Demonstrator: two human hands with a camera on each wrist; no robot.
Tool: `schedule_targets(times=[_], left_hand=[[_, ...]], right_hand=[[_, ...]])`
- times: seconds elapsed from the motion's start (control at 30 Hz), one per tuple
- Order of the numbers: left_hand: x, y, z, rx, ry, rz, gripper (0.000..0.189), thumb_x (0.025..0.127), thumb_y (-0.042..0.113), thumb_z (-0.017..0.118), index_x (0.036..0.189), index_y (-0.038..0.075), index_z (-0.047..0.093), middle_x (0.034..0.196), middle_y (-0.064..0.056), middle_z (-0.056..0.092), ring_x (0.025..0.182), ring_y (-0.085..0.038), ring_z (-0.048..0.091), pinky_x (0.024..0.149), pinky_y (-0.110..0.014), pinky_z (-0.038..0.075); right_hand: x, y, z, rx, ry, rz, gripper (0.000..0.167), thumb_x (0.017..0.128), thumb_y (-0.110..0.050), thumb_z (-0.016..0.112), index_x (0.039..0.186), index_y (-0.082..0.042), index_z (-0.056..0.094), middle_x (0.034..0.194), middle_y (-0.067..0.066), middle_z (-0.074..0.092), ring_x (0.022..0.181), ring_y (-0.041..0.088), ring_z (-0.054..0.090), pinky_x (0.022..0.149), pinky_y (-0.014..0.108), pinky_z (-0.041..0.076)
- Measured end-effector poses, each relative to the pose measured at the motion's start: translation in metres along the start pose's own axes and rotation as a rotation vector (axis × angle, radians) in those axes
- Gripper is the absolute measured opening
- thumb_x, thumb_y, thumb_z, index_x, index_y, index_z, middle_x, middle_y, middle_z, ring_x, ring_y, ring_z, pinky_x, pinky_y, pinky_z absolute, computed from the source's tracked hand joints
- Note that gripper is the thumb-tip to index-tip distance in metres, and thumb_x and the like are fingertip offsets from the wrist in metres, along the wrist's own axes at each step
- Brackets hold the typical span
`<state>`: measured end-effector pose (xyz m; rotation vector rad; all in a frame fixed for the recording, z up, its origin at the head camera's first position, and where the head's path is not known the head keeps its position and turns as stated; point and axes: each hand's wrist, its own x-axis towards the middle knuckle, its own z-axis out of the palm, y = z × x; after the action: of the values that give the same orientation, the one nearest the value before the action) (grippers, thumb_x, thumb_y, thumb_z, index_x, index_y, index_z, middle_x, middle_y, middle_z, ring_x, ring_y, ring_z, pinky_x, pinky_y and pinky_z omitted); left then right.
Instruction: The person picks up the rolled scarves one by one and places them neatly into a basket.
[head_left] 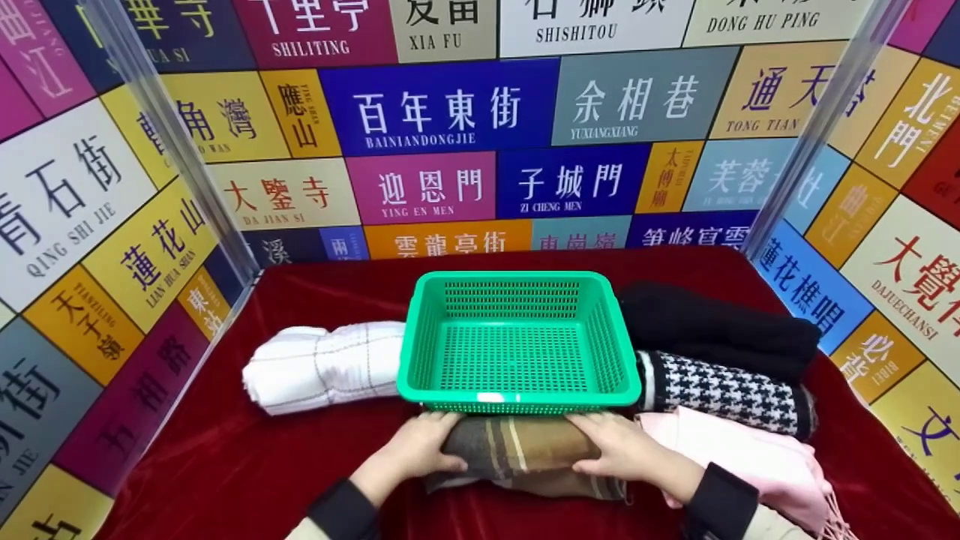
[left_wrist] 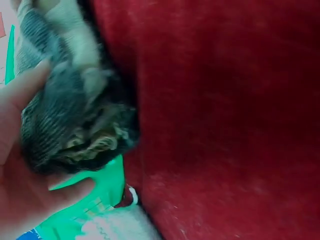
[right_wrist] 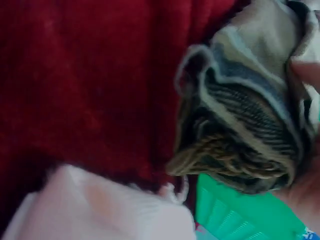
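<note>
A rolled brown and grey plaid scarf (head_left: pixel 521 446) lies on the red cloth, just in front of the green plastic basket (head_left: pixel 514 356). My left hand (head_left: pixel 420 448) grips its left end, and my right hand (head_left: pixel 626 451) grips the right end, thumbs on the near side and fingers on the far side. From the left wrist, the thumb and spread fingers of the left hand (left_wrist: pixel 25 150) show around the scarf's folded end (left_wrist: pixel 65 115). In the right wrist view, layered folds mark the scarf's other end (right_wrist: pixel 245 125), with part of the right hand (right_wrist: pixel 305 185) beside it.
Left of the basket lies a white checked roll (head_left: pixel 326 365). To the right are a black folded cloth (head_left: pixel 720 330), a black-and-white houndstooth roll (head_left: pixel 727 394) and a pink fringed scarf (head_left: pixel 739 457). Walls printed with place names enclose the red-covered table (head_left: pixel 300 465).
</note>
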<state>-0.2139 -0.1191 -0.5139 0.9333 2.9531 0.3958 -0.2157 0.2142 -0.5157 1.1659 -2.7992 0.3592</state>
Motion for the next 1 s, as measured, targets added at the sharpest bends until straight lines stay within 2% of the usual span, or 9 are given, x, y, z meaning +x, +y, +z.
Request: schedule_targets(times=[0.1,0.17,0.33,0.43,0.57,0.67,0.87,1.0], left_hand=[[0.009,0.001,0.002,-0.035,-0.103,-0.023,0.07,0.063,0.038,0.079,0.119,0.007,0.052,0.11,-0.013,0.059,0.103,-0.029,0.055,0.087,-0.039,0.045],[0.015,0.001,0.003,-0.044,-0.145,-0.035,0.067,0.059,0.033,0.081,0.115,0.009,0.053,0.106,-0.01,0.061,0.101,-0.027,0.056,0.086,-0.037,0.045],[0.021,0.001,0.006,-0.036,-0.208,-0.075,0.063,0.053,0.022,0.081,0.109,0.01,0.055,0.098,-0.007,0.063,0.094,-0.024,0.058,0.082,-0.034,0.047],[0.024,-0.001,0.008,-0.026,-0.222,-0.086,0.061,0.052,0.02,0.081,0.106,0.01,0.055,0.095,-0.006,0.063,0.093,-0.023,0.059,0.082,-0.032,0.048],[0.028,-0.005,0.01,-0.047,-0.238,-0.099,0.056,0.052,0.018,0.079,0.102,0.01,0.055,0.09,-0.002,0.062,0.085,-0.018,0.059,0.077,-0.029,0.049],[0.029,-0.006,0.01,-0.06,-0.238,-0.092,0.054,0.052,0.016,0.078,0.1,0.009,0.056,0.087,-0.001,0.062,0.08,-0.016,0.059,0.073,-0.028,0.05],[0.024,-0.008,0.01,-0.115,-0.172,-0.077,0.052,0.051,0.015,0.078,0.098,0.015,0.056,0.088,0.0,0.063,0.081,-0.017,0.06,0.072,-0.031,0.05],[0.015,-0.006,0.006,-0.09,-0.111,-0.043,0.048,0.051,0.019,0.078,0.094,0.016,0.054,0.085,-0.001,0.063,0.079,-0.019,0.061,0.067,-0.034,0.05]], right_hand=[[0.001,0.005,0.005,0.024,-0.091,0.033,0.082,0.067,-0.041,0.074,0.132,-0.001,0.043,0.114,0.019,0.058,0.1,0.034,0.056,0.085,0.048,0.044],[0.003,0.008,0.007,0.053,-0.144,0.049,0.087,0.063,-0.037,0.076,0.135,-0.003,0.04,0.115,0.02,0.057,0.101,0.035,0.056,0.086,0.048,0.044],[0.009,0.011,0.009,0.116,-0.221,0.071,0.087,0.059,-0.022,0.075,0.135,-0.002,0.038,0.112,0.022,0.057,0.098,0.033,0.056,0.088,0.047,0.043],[0.012,0.013,0.009,0.148,-0.233,0.071,0.085,0.058,-0.015,0.072,0.134,-0.002,0.038,0.104,0.019,0.06,0.089,0.028,0.058,0.08,0.041,0.047],[0.013,0.016,0.01,0.191,-0.214,0.053,0.081,0.057,-0.013,0.072,0.131,-0.004,0.041,0.092,0.011,0.063,0.077,0.021,0.059,0.068,0.033,0.048],[0.012,0.016,0.012,0.199,-0.189,0.033,0.078,0.058,-0.012,0.072,0.13,-0.006,0.043,0.089,0.009,0.064,0.074,0.019,0.059,0.065,0.031,0.048],[0.007,0.013,0.011,0.124,-0.078,0.011,0.073,0.057,-0.011,0.072,0.126,-0.01,0.048,0.089,0.007,0.064,0.073,0.021,0.061,0.061,0.033,0.049],[0.003,0.007,0.009,0.054,0.022,-0.018,0.07,0.056,-0.014,0.073,0.122,-0.012,0.051,0.089,0.005,0.064,0.076,0.02,0.061,0.063,0.035,0.05]])
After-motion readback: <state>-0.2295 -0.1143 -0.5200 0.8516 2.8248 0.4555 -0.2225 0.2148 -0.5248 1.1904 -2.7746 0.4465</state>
